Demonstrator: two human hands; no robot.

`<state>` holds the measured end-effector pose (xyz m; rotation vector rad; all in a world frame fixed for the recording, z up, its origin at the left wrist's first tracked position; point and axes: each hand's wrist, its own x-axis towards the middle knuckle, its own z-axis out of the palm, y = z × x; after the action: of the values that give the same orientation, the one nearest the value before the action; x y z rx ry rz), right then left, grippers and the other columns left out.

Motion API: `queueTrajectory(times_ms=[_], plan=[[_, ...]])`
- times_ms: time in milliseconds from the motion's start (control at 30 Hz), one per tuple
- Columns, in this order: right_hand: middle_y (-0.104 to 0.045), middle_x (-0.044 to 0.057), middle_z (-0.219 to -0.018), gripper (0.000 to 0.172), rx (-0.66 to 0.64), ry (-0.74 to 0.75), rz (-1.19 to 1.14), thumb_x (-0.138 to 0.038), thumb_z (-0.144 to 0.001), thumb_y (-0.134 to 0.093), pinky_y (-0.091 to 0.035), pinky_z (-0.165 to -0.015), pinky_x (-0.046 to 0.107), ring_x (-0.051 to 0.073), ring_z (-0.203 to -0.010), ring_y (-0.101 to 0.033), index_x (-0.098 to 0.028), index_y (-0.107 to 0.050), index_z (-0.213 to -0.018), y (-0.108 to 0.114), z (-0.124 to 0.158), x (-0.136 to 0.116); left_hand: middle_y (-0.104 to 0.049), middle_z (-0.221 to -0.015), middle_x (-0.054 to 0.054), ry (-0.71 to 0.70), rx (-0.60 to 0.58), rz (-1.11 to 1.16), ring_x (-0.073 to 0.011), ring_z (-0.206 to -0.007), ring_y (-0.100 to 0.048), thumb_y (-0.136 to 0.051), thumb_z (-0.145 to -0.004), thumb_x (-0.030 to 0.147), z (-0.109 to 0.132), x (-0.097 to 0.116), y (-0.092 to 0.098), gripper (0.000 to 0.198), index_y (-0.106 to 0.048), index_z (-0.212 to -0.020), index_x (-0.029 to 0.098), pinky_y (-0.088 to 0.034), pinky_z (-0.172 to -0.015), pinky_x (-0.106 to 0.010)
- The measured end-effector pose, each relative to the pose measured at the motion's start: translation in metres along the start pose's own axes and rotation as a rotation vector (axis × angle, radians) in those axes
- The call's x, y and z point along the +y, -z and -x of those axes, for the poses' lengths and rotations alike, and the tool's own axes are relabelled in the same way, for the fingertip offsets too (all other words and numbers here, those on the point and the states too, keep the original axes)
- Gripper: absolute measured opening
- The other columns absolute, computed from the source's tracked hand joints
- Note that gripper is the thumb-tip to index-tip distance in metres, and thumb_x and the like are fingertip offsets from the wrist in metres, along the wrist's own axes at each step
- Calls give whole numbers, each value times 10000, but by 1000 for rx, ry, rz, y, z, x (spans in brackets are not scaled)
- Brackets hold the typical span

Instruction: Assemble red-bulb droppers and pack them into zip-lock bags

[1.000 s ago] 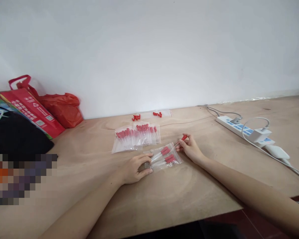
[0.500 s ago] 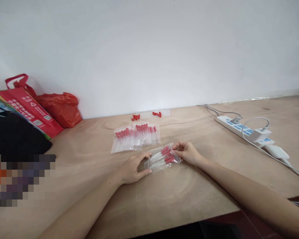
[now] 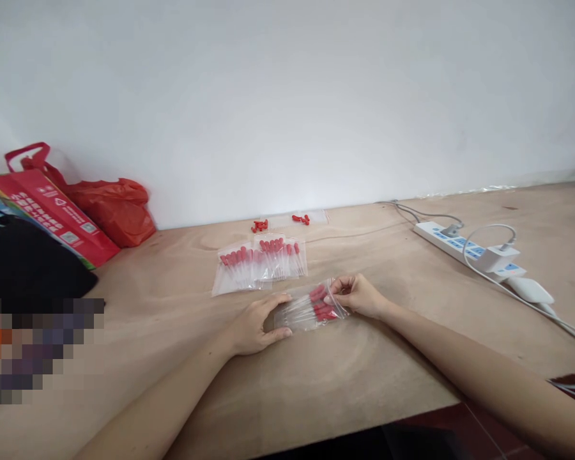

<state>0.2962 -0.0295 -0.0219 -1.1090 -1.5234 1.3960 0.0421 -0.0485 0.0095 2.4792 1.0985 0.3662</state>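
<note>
A clear zip bag (image 3: 299, 313) with several red-topped clear droppers in it lies on the wooden table between my hands. My right hand (image 3: 357, 295) pinches the bag's right end, near the red tops. At the other end my left hand (image 3: 261, 324) rests on the table, its thumb and fingers apart around the bag's left edge. Just beyond are filled bags overlapping each other: one on the left (image 3: 239, 271) and one on the right (image 3: 280, 262), both holding red-topped droppers.
Loose red tops (image 3: 259, 225) lie near the wall, beside a flat clear bag (image 3: 321, 217) with more red pieces. At the left stand a red plastic bag (image 3: 117, 211) and a black bag (image 3: 29, 265). A white power strip (image 3: 464, 246) with cables is at the right.
The fingers of my right hand have shifted slightly left over the bag's end, and the bag's right edge has bent a little. My left hand has hardly moved.
</note>
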Motion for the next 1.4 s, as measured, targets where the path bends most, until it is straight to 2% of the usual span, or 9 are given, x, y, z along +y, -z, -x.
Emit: queueTrajectory(times_ms=[167,267,400,600,800,900,1033,1133,1400], plan=[[-447,-60,-394,397,-72,-48,52,-524,-628,-602,-230,-343,177,30,-327,-326,-129,-564,-608,5,2,-10,-475,-1247,-58,-12,11,-9,-221,-1126,-450,-531,-761,414,0,-3,-2,495,-399,-1198,222,-365,-946,-398],[-475,-51,-450,415,68,-81,111,-554,-696,-510,-232,-331,181,34,-323,-326,-141,-551,-693,11,-1,-10,-486,-1241,-55,-47,19,-6,-225,-1148,-431,-546,-753,419,0,-5,-2,492,-428,-1188,224,-351,-963,-405],[-587,7,-732,359,235,44,241,-480,-683,-573,-364,-453,190,58,-502,-463,-154,-559,-834,17,-7,0,-469,-1266,-44,-138,-34,-1,-220,-1179,-402,-543,-764,407,-2,-4,-1,465,-454,-1192,247,-318,-990,-418],[-576,-11,-619,303,-135,-39,285,-414,-620,-653,-369,-487,202,71,-526,-476,-132,-596,-716,24,-8,1,-442,-1286,-55,-207,-59,-13,-219,-1185,-394,-544,-773,376,-3,0,-4,451,-456,-1199,256,-309,-994,-431],[-487,-58,-446,284,-233,-307,240,-372,-557,-703,-251,-329,161,35,-353,-382,-138,-553,-619,56,-3,-10,-441,-1274,-67,-194,33,-36,-214,-1183,-394,-505,-804,335,-3,-3,-9,380,-476,-1170,237,-366,-960,-402],[-488,-52,-422,249,-154,-348,194,-307,-542,-723,-290,-325,151,36,-352,-407,-130,-558,-600,90,-2,-8,-442,-1269,-65,-195,48,-53,-212,-1179,-397,-502,-805,330,-3,-4,-9,378,-467,-1171,241,-371,-956,-405],[-467,-48,-371,174,226,-414,68,-179,-619,-685,-333,-309,133,34,-325,-408,-131,-531,-553,121,-5,-2,-422,-1281,-63,-168,58,-63,-217,-1180,-393,-517,-791,355,-5,-2,-10,424,-430,-1194,253,-363,-959,-421],[-492,-31,-380,194,433,-401,-80,-75,-711,-584,-372,-316,112,31,-322,-430,-135,-505,-544,114,-11,0,-431,-1268,-63,-146,117,-49,-212,-1167,-405,-511,-793,346,-13,2,-15,433,-409,-1203,249,-362,-962,-416],[-607,10,-530,126,436,-309,-176,-8,-767,-487,-494,-447,131,62,-438,-567,-132,-490,-747,48,-20,-2,-496,-1183,-73,-232,214,6,-202,-1089,-472,-522,-779,313,-63,15,-35,390,-447,-1147,208,-383,-944,-362]])
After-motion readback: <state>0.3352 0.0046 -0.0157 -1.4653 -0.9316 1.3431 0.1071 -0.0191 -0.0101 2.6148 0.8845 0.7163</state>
